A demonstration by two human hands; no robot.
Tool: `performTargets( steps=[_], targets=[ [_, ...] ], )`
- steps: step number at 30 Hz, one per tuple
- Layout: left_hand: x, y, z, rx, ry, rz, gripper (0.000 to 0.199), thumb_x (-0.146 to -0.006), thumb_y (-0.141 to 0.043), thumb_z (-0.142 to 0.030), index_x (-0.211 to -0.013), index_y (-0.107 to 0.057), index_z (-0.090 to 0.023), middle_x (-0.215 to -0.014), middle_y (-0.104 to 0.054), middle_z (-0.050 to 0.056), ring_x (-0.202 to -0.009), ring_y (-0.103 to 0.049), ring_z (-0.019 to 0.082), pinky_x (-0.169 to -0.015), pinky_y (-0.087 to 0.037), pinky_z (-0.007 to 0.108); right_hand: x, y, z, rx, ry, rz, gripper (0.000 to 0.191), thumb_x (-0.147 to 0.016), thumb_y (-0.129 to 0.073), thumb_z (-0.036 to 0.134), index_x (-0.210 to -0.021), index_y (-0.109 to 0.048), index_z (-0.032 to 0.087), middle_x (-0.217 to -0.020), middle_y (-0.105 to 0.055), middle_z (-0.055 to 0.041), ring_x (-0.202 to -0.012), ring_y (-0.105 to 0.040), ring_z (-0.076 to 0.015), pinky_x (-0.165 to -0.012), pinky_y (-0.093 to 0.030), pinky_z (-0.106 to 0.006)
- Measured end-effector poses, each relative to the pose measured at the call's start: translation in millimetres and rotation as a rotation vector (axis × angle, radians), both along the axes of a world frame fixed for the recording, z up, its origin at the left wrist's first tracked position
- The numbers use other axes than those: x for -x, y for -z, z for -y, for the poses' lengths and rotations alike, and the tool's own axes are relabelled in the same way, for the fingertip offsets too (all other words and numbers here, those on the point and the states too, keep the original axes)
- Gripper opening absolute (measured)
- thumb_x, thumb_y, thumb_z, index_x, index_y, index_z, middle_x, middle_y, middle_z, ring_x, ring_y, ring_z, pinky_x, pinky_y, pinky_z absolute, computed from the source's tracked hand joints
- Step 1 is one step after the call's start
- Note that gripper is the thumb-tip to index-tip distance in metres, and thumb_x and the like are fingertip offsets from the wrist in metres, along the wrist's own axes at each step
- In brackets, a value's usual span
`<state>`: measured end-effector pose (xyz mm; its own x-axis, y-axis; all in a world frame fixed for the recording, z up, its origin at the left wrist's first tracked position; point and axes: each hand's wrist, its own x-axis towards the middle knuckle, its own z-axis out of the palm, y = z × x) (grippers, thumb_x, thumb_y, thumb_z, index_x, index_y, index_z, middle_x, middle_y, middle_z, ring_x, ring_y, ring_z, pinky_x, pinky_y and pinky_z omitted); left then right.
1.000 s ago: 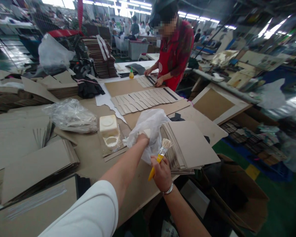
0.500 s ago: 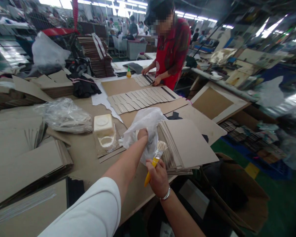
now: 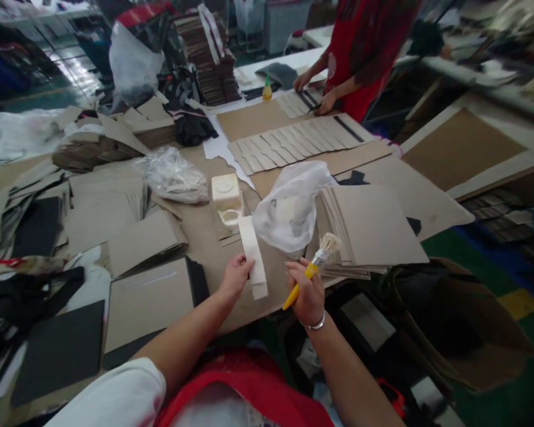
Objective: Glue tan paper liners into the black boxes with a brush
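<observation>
My left hand (image 3: 237, 275) pinches a pale strip (image 3: 253, 256) by its left edge, over the front part of the brown table. In my right hand (image 3: 308, 290) is a yellow-handled brush (image 3: 311, 270), its whitish bristles pointing up and away. Between and beyond the hands lies a crumpled white plastic bag (image 3: 289, 207) with pale material inside. A cream glue container (image 3: 226, 198) with an open round mouth stands just beyond the strip. To the right of the bag is a stack of grey-brown boards (image 3: 374, 219).
Across the table a person in a red apron (image 3: 360, 53) handles slotted card pieces (image 3: 298, 141). A small yellow bottle (image 3: 267, 92) stands near them. Board stacks (image 3: 145, 243) and a clear plastic bag (image 3: 173, 175) lie left. An open carton (image 3: 463, 326) is below right.
My left hand has come out of the white bag and back toward me, now with the pale strip. My right hand still has the brush. The view has tilted down and turned left.
</observation>
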<state>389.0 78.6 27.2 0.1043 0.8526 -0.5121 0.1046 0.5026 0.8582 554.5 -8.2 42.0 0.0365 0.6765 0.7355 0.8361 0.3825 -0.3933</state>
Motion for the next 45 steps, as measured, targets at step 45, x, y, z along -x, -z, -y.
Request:
performTargets(
  steps=[45],
  targets=[
    [163.4,-87.8,19.8,-0.386,0.859,-0.695,0.036,-0.081,-0.049,-0.021,-0.114,-0.062,-0.017,-0.118,-0.064,0.008,-0.106,-0.06,0.02,-0.093,-0.044,0.027,116.2,49.3,-36.5,0.896,-0.056,0.096,0.021,-0.09,-0.045,0.026,-0.105,-0.056,0.016,-0.094,-0.069,-0.0078,-0.078,-0.063,-0.0183,-0.069,-0.046,-0.027]
  ],
)
